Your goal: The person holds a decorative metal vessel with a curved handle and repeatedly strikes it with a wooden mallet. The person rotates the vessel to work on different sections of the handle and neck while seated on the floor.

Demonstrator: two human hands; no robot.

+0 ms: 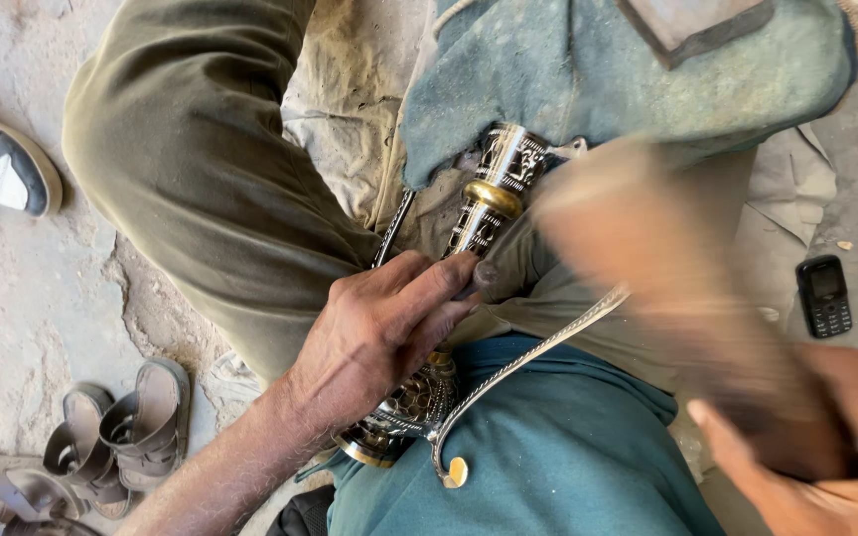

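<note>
While blurred at right, two hands: left hand [379,333] clamped on one engraved metal piece [494,194], right hand [826,457] around one wooden block [677,298].

Left hand [379,337] around ornate metal vessel [489,199]

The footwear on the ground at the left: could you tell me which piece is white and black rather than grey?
The sneaker at the upper left edge; the grey strapped sandals lie at lower left.

A black phone [824,296], grey sandals [121,437] and a black-and-white sneaker [2,164] lie on the ground.
</note>
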